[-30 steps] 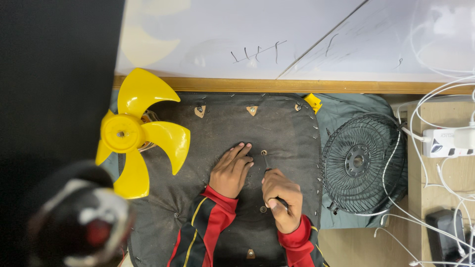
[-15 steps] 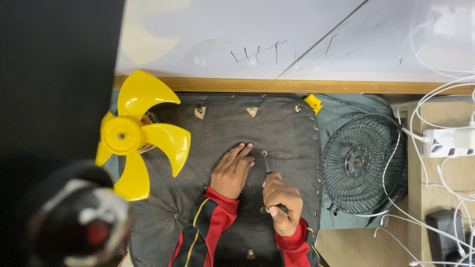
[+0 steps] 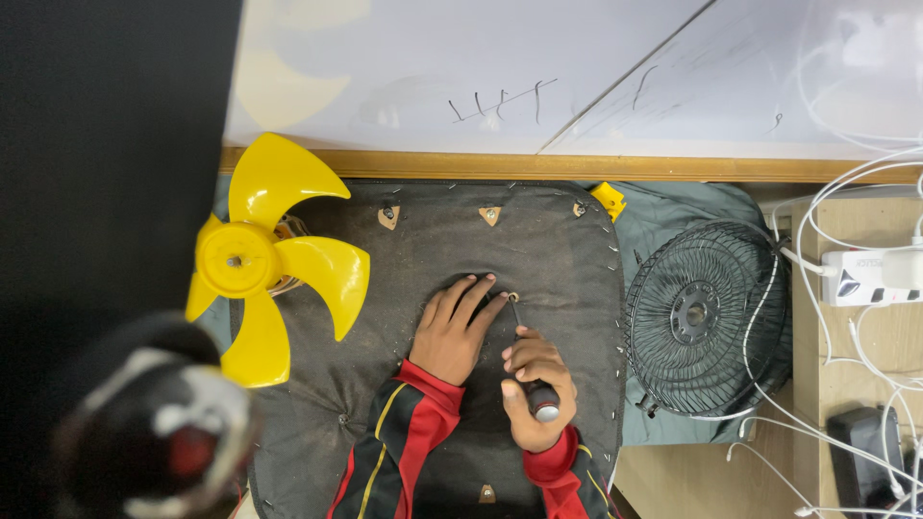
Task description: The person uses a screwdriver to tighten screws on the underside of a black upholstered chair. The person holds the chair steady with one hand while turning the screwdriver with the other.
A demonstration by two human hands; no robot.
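Note:
A dark fabric-covered panel (image 3: 538,250) with staples along its rim lies flat in the middle of the head view. My left hand (image 3: 460,327) rests flat on it, fingers spread, fingertips beside a small metal fastener (image 3: 512,298). My right hand (image 3: 534,384) grips a screwdriver (image 3: 531,370) by its dark handle. Its thin shaft points up to that fastener.
A yellow fan blade (image 3: 264,259) lies at the panel's left edge. A black wire fan grille (image 3: 707,317) sits on the right on grey cloth. A white power strip (image 3: 865,274) and white cables lie far right. A blurred dark round object (image 3: 144,432) fills the lower left.
My right hand has shifted slightly down and turned on the screwdriver handle. My left hand stays flat on the panel beside the fastener.

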